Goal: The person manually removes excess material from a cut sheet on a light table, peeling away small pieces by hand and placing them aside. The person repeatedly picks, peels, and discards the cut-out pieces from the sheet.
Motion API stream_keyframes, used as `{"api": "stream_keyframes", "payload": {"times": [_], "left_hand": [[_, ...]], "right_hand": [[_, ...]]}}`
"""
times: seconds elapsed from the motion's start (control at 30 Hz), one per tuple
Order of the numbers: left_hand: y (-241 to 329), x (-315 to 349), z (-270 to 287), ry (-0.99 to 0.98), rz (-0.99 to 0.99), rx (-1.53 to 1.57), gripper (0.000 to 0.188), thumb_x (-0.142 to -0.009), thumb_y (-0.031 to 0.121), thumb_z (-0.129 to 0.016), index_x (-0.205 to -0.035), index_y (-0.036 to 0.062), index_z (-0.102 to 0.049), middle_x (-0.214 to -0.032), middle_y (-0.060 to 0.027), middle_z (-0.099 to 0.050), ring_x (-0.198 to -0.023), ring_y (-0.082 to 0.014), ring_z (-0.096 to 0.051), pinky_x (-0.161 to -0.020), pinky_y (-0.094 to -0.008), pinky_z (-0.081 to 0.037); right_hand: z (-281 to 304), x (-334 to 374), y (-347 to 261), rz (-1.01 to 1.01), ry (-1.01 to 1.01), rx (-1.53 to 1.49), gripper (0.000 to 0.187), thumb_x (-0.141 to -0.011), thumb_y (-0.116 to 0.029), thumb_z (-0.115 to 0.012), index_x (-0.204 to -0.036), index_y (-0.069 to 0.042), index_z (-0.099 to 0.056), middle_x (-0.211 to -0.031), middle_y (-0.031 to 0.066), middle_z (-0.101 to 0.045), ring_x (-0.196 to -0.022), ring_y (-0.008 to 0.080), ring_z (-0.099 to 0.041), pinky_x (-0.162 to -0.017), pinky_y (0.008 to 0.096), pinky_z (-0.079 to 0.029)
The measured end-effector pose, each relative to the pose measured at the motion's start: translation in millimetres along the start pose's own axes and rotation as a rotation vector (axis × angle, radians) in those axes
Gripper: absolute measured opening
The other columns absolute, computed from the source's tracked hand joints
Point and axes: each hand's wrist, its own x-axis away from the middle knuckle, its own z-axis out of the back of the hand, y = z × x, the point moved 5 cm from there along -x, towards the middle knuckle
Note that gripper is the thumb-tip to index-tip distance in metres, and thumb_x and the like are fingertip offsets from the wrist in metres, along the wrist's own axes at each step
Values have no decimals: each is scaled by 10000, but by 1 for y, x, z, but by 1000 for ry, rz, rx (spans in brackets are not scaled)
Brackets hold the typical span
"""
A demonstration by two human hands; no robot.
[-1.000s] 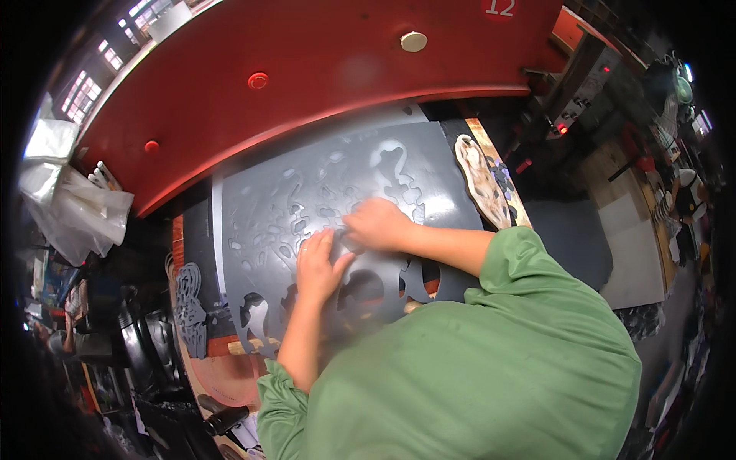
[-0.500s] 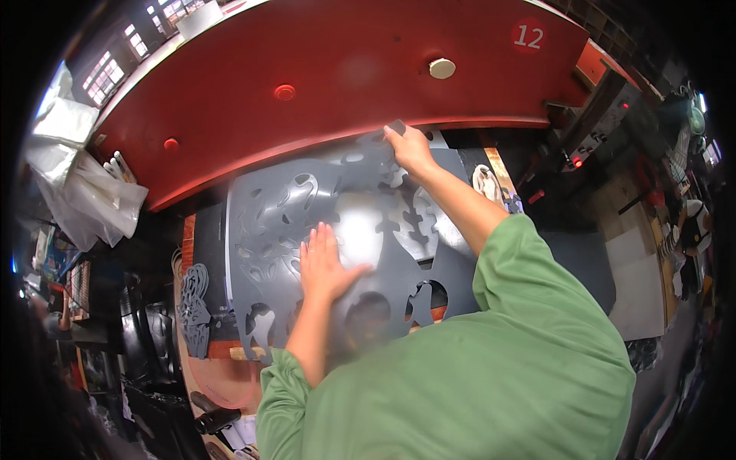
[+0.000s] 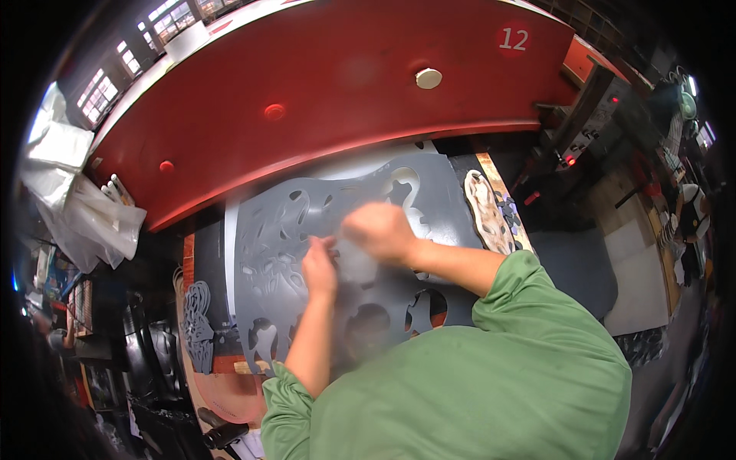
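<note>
The grey sheet (image 3: 337, 230), full of cut-out holes, lies flat on the bench below the red panel (image 3: 330, 84). Both the left hand (image 3: 320, 264) and right hand (image 3: 381, 230) press on its middle, close together; motion blur hides whether the fingers pinch anything

A: Where do the hands sit?
B: Both on the cut-out sheet (image 3: 337, 230), left hand (image 3: 320, 267) just left of the right hand (image 3: 379, 231).
A: And around them?
B: Machine housing (image 3: 330, 84) behind; cut shapes (image 3: 197, 326) lower left; patterned piece (image 3: 487, 211) right.
</note>
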Motion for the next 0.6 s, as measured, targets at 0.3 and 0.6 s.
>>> {"api": "stream_keyframes", "payload": {"times": [0.3, 0.6], "left_hand": [[-25, -39, -49, -219, 851, 746, 323, -883, 4, -523, -1206, -1, -516, -1111, -155, -588, -1000, -293, -582, -799, -463, -524], [-44, -43, -64, -322, 834, 483, 379, -851, 199, -679, -1077, -93, -596, -981, -160, -654, -823, -291, -637, -655, -426, -515]], "right_hand": [[-32, 21, 52, -239, -459, -156, 283, -842, -377, -592, -907, -111, -663, -860, 105, -647, -866, 321, -602, -761, 443, -473], [-102, 47, 161, -474, -389, 479, 412, -944, -328, -450, -1252, -75, -554, -1315, 72, -545, -1256, 242, -463, -1039, 420, -325]]}}
